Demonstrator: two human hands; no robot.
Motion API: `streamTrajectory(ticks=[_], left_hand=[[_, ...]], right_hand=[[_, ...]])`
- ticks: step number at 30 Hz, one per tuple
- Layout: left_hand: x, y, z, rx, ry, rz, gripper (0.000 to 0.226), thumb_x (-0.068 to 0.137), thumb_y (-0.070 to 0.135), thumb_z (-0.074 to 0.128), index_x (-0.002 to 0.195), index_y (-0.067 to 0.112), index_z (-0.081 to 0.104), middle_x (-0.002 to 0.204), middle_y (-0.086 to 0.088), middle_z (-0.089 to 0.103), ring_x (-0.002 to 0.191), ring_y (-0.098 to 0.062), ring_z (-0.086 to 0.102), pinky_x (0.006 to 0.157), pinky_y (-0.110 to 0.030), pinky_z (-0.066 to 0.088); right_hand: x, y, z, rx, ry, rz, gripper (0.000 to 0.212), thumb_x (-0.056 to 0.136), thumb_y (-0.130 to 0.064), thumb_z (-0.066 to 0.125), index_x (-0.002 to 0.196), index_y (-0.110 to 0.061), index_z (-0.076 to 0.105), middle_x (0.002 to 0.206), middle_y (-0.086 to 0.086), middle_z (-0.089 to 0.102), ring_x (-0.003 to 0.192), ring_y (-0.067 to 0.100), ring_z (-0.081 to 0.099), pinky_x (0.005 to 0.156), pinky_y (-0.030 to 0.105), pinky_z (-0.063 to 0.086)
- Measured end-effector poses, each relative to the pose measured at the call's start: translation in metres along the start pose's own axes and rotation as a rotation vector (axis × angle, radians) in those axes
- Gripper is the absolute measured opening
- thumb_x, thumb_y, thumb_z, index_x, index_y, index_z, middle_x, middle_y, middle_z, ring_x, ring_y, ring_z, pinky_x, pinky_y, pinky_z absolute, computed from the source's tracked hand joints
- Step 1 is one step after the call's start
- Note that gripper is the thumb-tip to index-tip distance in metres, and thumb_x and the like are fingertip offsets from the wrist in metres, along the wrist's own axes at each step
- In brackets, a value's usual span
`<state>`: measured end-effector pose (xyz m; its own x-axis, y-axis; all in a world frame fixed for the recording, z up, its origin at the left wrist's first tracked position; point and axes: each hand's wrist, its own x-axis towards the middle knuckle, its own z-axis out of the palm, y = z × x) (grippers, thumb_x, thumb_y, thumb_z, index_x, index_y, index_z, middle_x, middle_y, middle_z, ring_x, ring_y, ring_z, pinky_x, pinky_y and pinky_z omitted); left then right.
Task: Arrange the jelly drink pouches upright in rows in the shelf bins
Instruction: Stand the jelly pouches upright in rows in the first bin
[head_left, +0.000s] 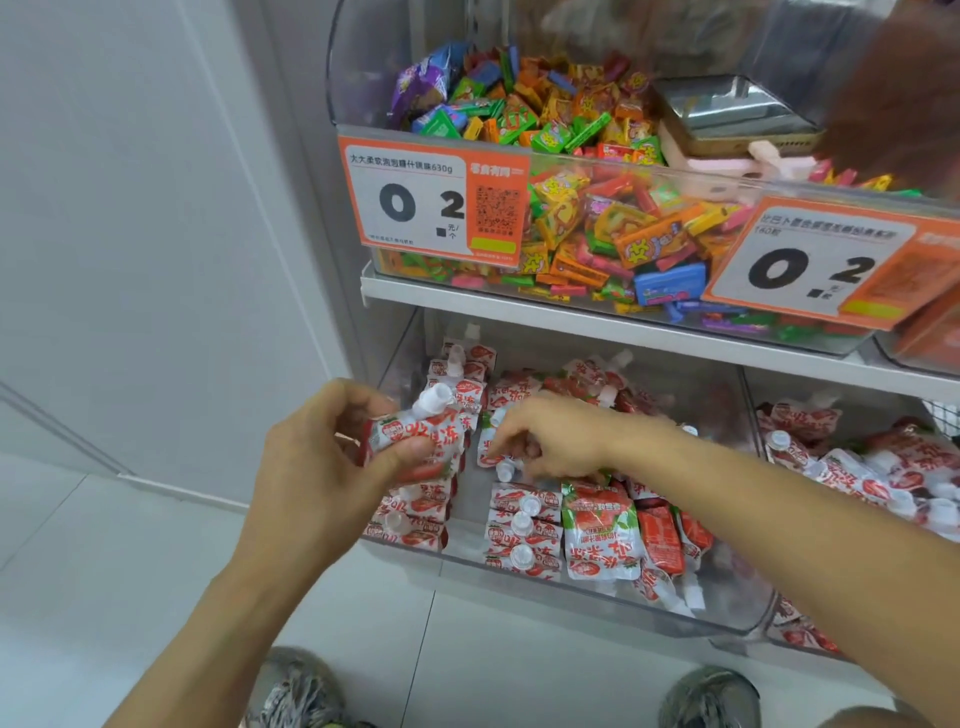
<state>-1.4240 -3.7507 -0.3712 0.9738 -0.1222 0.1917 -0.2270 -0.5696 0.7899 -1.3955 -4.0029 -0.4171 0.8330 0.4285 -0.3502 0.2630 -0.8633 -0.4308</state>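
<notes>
While left hand (332, 457) grips strawberry jelly pouch (415, 441) above left row (415, 519), right hand (545, 436) digs in clear bin (597, 587), grip probably pinching pouch, blurred. Two rows started; right-side heap (660, 540) unsorted.

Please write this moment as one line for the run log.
left hand: grips pouch over left row | right hand: pinches loose pouch in lower bin | rows unfinished

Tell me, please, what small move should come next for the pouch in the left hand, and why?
Probably lower the pouch that the left hand grips, cap up, into the left row of the clear bin. That row already stands upright just below it, while the right hand is busy with loose pouches.
</notes>
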Motion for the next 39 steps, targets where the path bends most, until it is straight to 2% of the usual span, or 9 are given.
streamTrajectory(ticks=[3,7,12,20,24,27,30,36,39], left_hand=[[-0.001,0.0,0.004,-0.033,-0.014,-0.008,0.034,0.061,0.032,0.088,0.079,0.028,0.06,0.071,0.009,0.065,0.061,-0.008,0.058,0.054,-0.018,0.047],[-0.002,0.001,0.007,-0.062,-0.011,0.006,0.033,0.064,0.027,0.088,0.08,0.026,0.059,0.07,0.009,0.063,0.062,-0.004,0.056,0.056,-0.016,0.047],[-0.004,0.003,0.008,-0.063,-0.006,0.021,0.033,0.065,0.03,0.087,0.081,0.025,0.059,0.072,0.011,0.063,0.065,-0.002,0.057,0.056,-0.016,0.046],[-0.007,0.01,0.017,-0.033,-0.04,0.044,0.034,0.064,0.036,0.087,0.083,0.027,0.059,0.075,0.015,0.064,0.066,-0.003,0.059,0.055,-0.012,0.045],[-0.005,0.008,0.021,-0.012,-0.043,0.055,0.035,0.063,0.04,0.087,0.084,0.027,0.061,0.076,0.014,0.064,0.066,-0.006,0.058,0.057,-0.019,0.047],[-0.005,0.01,0.023,0.005,-0.052,0.069,0.035,0.064,0.039,0.087,0.084,0.027,0.061,0.075,0.014,0.064,0.066,-0.005,0.058,0.056,-0.016,0.045],[-0.005,0.011,0.023,0.001,-0.062,0.074,0.034,0.064,0.038,0.087,0.083,0.026,0.061,0.075,0.015,0.064,0.066,-0.002,0.058,0.056,-0.011,0.043],[-0.004,0.011,0.021,0.015,-0.062,0.074,0.035,0.064,0.039,0.086,0.085,0.026,0.061,0.076,0.015,0.064,0.066,-0.005,0.058,0.056,-0.014,0.042],[-0.004,0.012,0.021,0.023,-0.058,0.076,0.035,0.064,0.04,0.086,0.086,0.026,0.061,0.077,0.015,0.063,0.067,-0.004,0.058,0.055,-0.011,0.041]], right_hand=[[0.011,-0.003,0.012,-0.28,-0.073,-0.112,0.051,0.088,0.005,0.058,0.129,-0.024,0.066,0.09,-0.008,0.045,0.089,0.018,0.048,0.061,0.028,0.037],[0.013,0.005,0.019,-0.341,0.044,-0.125,0.04,0.086,0.003,0.061,0.111,-0.027,0.072,0.095,-0.002,0.045,0.091,0.018,0.044,0.073,0.042,0.047],[-0.002,0.01,0.0,-0.136,0.214,-0.035,0.009,0.097,-0.024,0.059,0.104,-0.027,0.065,0.106,-0.008,0.063,0.099,0.012,0.057,0.09,0.039,0.048],[-0.014,-0.003,-0.015,-0.046,0.163,0.048,0.027,0.097,-0.04,0.058,0.123,-0.033,0.055,0.095,-0.016,0.059,0.08,0.0,0.052,0.071,0.031,0.044],[-0.008,-0.013,-0.011,-0.118,0.007,0.1,0.033,0.097,-0.042,0.056,0.119,-0.018,0.061,0.11,0.0,0.058,0.101,0.019,0.056,0.087,0.041,0.049],[0.0,-0.018,-0.007,-0.193,-0.086,0.183,0.043,0.088,-0.056,0.063,0.102,-0.016,0.058,0.089,0.003,0.054,0.075,0.019,0.051,0.068,0.044,0.049],[0.006,-0.027,-0.011,-0.17,-0.124,0.195,0.04,0.086,-0.057,0.066,0.094,-0.022,0.048,0.073,-0.014,0.04,0.071,0.014,0.044,0.054,0.027,0.034],[0.01,-0.02,-0.013,-0.15,-0.23,0.202,0.043,0.092,-0.062,0.051,0.108,-0.027,0.07,0.096,-0.006,0.068,0.084,0.017,0.061,0.072,0.033,0.052],[0.007,-0.021,-0.011,-0.073,-0.216,0.159,0.037,0.09,-0.067,0.051,0.115,-0.044,0.065,0.114,-0.019,0.062,0.095,0.004,0.055,0.08,0.027,0.044]])
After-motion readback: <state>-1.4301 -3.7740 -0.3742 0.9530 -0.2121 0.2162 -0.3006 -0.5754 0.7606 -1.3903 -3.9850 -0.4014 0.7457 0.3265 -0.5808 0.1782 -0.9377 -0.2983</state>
